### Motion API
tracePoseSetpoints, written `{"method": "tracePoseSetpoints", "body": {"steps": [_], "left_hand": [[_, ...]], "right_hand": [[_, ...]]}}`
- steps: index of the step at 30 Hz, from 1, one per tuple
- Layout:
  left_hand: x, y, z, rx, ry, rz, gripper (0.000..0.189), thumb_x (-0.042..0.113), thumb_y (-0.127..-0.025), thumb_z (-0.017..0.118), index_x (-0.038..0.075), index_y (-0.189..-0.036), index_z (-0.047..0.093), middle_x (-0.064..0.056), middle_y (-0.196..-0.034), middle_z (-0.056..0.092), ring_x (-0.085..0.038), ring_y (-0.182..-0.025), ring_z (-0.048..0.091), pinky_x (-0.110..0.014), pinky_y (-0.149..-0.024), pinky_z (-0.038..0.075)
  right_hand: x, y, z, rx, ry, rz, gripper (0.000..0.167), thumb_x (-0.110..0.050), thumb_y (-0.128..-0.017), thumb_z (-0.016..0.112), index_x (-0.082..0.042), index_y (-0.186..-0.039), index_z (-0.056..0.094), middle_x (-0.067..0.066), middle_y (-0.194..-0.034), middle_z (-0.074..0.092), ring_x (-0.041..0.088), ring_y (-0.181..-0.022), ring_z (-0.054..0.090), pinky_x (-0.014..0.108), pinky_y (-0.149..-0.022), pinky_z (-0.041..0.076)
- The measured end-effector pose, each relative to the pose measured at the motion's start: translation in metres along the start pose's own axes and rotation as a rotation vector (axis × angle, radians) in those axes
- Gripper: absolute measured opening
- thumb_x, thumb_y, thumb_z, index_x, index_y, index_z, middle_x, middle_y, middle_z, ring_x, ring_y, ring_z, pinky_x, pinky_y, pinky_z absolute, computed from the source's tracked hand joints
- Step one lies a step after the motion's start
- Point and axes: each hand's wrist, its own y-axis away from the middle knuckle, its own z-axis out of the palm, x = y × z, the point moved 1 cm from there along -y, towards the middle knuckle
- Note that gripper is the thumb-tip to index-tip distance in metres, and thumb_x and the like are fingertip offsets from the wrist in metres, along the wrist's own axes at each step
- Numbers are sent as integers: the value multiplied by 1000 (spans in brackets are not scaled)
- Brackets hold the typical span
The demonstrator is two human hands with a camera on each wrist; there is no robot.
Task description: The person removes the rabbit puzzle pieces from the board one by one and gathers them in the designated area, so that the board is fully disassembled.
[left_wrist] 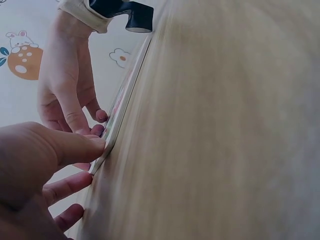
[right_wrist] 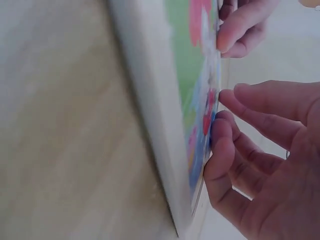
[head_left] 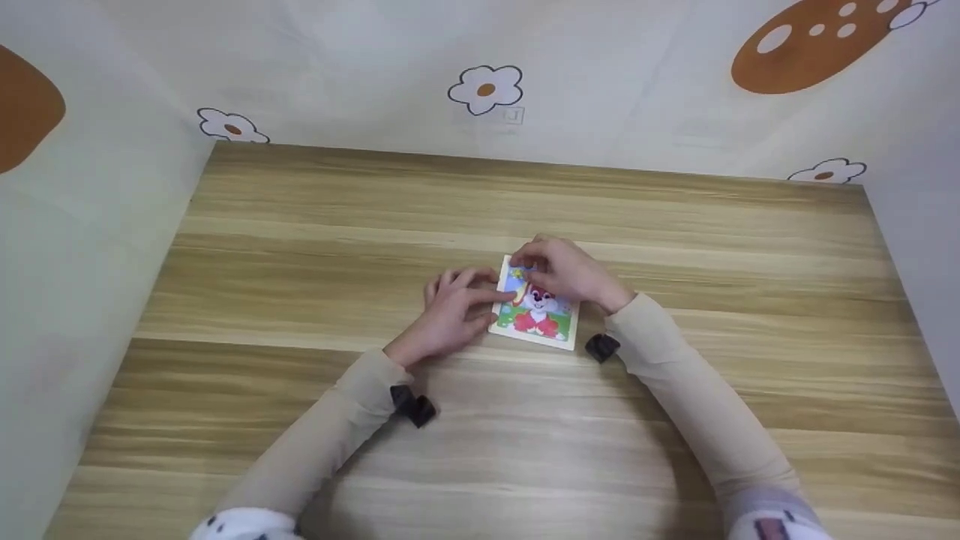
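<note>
A small flat picture board [head_left: 537, 322] with a pale border lies on the wooden table. Its picture has a red and white cartoon animal on green and blue. My left hand [head_left: 454, 315] rests at the board's left edge, its index finger reaching over the border onto the picture. In the left wrist view, the left thumb [left_wrist: 85, 148] lies along the board's edge. My right hand [head_left: 566, 270] bends over the upper part of the board and covers its top right corner. Seen from the right wrist, its fingertips [right_wrist: 220, 132] touch the picture surface, with nothing visible between them.
The wood-grain table [head_left: 337, 247] extends around the board. Behind it stands a pale wall covering [head_left: 360, 75] with flower and orange prints. A black wrist device [head_left: 412, 406] sits at the left cuff, another black device [head_left: 601, 348] at the right.
</note>
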Motion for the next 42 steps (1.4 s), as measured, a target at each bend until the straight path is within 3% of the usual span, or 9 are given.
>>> {"method": "tracePoseSetpoints", "body": {"steps": [13,17,29,42], "left_hand": [[5,-6,-2,-13,-36,-48,33,25,-84,75,25,-118,72,0,-139,45,-27,-123,31,-53,-98,14],[7,-7,-2,-18,-49,-74,35,24,-84,76,27,-118,71,1,-139,45,-26,-126,30,-52,-100,14],[8,-6,0,-25,-25,-72,34,22,-83,76,25,-117,72,-1,-143,44,-29,-130,29,-53,-100,14],[5,-4,1,3,1,-39,34,19,-81,77,22,-115,73,-3,-141,45,-30,-129,28,-54,-100,12]], "right_hand": [[2,-4,-1,-36,-44,4,31,4,-83,69,1,-114,67,12,-108,54,24,-89,50,34,-77,43],[4,-5,-1,-47,-43,-11,33,6,-82,69,1,-115,64,12,-107,55,24,-93,50,35,-82,43],[4,-6,2,-134,-67,12,33,9,-85,61,0,-116,51,12,-111,46,27,-105,46,38,-96,37],[11,-3,2,-129,-107,-52,37,10,-86,57,1,-121,50,14,-116,51,28,-112,48,41,-101,36]]}}
